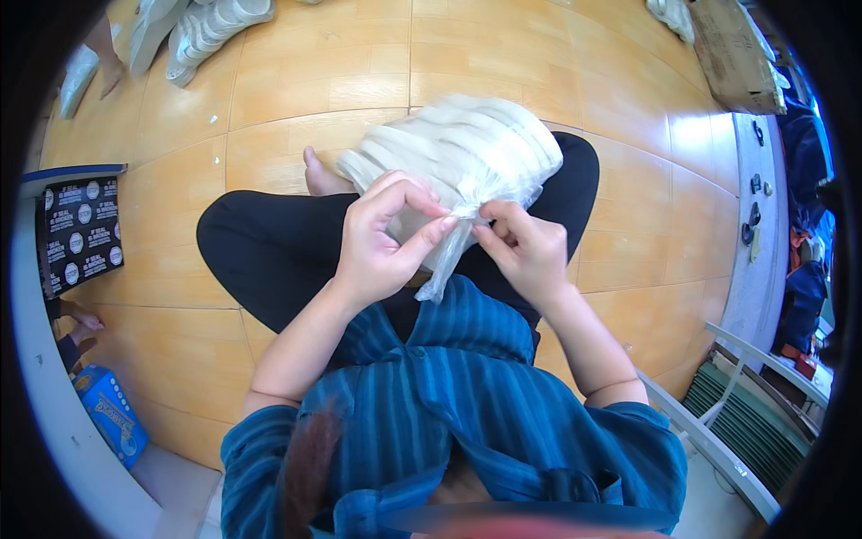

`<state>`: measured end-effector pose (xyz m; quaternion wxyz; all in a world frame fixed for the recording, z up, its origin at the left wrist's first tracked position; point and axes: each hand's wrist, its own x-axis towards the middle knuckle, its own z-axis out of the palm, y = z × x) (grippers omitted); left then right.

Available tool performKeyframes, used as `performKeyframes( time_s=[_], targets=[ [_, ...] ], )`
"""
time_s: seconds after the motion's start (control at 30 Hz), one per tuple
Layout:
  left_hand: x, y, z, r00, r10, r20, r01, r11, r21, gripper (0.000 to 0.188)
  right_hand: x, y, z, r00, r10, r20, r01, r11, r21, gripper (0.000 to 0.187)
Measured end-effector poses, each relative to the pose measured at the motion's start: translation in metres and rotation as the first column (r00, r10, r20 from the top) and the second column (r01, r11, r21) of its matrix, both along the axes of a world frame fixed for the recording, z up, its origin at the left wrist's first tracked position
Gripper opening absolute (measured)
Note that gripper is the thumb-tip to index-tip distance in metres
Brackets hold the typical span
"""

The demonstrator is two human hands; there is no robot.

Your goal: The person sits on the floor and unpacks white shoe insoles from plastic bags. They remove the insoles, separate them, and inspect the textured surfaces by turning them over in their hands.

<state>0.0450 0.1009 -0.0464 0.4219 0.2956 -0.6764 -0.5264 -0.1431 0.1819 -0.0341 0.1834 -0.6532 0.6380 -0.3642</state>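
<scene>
A clear plastic bag (453, 144) packed with white, ridged round pieces in a stack lies across my crossed legs. Its neck is gathered and twisted close to the pieces, and a loose plastic tail (437, 280) hangs toward my shirt. My left hand (386, 238) is closed in a pinch, thumb and forefinger together on the gathered neck. From the other side, my right hand (528, 247) pinches the same neck with bent fingers. The fingertips of both hands nearly meet there. Whether the neck is knotted cannot be made out.
More white bagged stacks (211, 36) lie on the tiled floor at the far left, near another person's foot (109, 76). A cardboard box (732, 58) stands far right. Dark sandals (751, 223) rest on a grey ledge. At left are a blue box (110, 415) and another person's hand (87, 318).
</scene>
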Motion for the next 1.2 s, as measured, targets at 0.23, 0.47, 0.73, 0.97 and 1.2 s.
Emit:
performKeyframes(
  time_s=[0.23, 0.47, 0.73, 0.97, 1.2],
  targets=[
    [0.029, -0.017, -0.015, 0.952, 0.271, -0.141, -0.233, 0.943, 0.238, 0.012, -0.072, 0.014, 0.003, 0.971, -0.001, -0.240, 0.020, 0.997, 0.075, 0.019],
    [0.029, -0.017, -0.013, 0.997, 0.079, -0.007, -0.074, 0.955, 0.286, 0.022, -0.099, 0.008, 0.003, 0.987, -0.130, -0.091, 0.139, 0.984, 0.108, 0.017],
    [-0.013, -0.025, 0.004, 0.860, -0.108, 0.499, 0.201, 0.970, -0.136, 0.042, -0.087, -0.002, 0.058, 0.809, 0.332, 0.486, -0.257, 0.942, -0.216, 0.013],
    [-0.022, -0.017, 0.016, 0.910, 0.035, -0.413, 0.184, 0.859, 0.478, 0.011, -0.015, -0.010, 0.052, 0.893, 0.312, 0.324, -0.373, 0.916, 0.146, 0.021],
    [-0.019, -0.004, 0.029, 0.860, 0.091, -0.502, 0.171, 0.877, 0.450, 0.013, -0.026, -0.015, 0.056, 0.995, -0.066, 0.075, 0.009, 0.808, 0.589, 0.019]
  ],
)
